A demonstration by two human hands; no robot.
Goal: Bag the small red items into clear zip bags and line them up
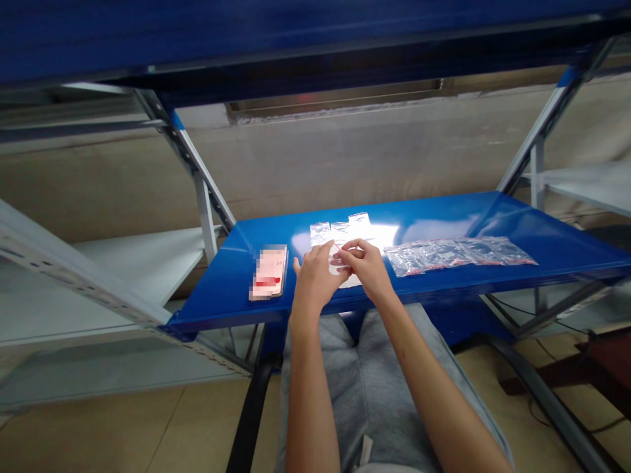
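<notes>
My left hand [315, 277] and my right hand [367, 264] meet over the near edge of the blue table. Between them is a small clear plastic bag [336, 265], partly covered by the fingers. My right thumb and index finger pinch its upper edge. The left fingers bend round its other side, their tips partly hidden. Just beyond the hands lie several flat clear bags, including one at the left [320, 230] and another at the back [359, 222]. Bright glare washes over that spot.
On the blue table [305, 219], a row of clear bags with small reddish contents [458, 253] lies to the right. A pale pink, blurred flat object [271, 269] lies left. Metal shelf posts [204, 177] flank the table; a blue shelf [315, 46] hangs above.
</notes>
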